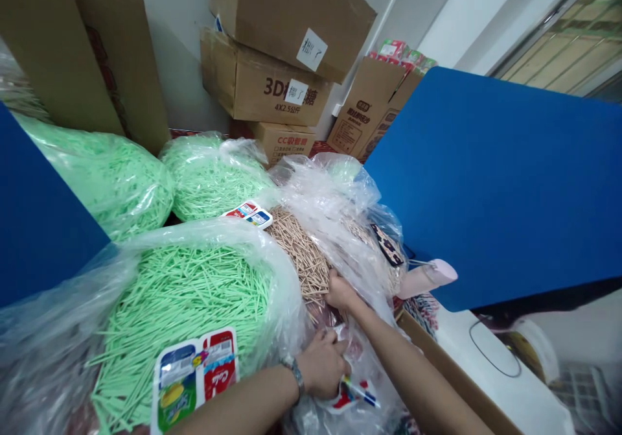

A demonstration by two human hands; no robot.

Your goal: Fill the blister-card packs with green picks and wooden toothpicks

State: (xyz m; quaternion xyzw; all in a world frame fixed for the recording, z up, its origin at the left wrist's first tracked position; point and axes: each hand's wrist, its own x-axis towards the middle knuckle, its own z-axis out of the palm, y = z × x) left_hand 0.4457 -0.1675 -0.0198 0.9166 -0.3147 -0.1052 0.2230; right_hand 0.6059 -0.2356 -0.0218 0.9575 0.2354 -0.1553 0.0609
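Note:
My left hand (pixel 323 365), with a bracelet at the wrist, is curled over a printed plastic packet (pixel 362 393) at the lower middle. Much of that packet is hidden under the hand. Just above it, my right hand (pixel 341 290) reaches to the edge of a pile of thin brown sticks (pixel 299 253) in a clear plastic bag (pixel 325 205). Its fingers are bent closed against the sticks, with their tips partly hidden. To the left, an opened bag holds many light green sticks (pixel 189 299). A double printed packet (pixel 194 373) marked Cola lies on them.
Another printed packet (pixel 249 214) rests between the bags. Filled green bags (pixel 214 172) stand behind, near stacked cardboard boxes (pixel 272 85). Blue panels (pixel 505 188) flank both sides. A pink cylindrical object (pixel 427 278) and a dark patterned object (pixel 387 245) lie at the right.

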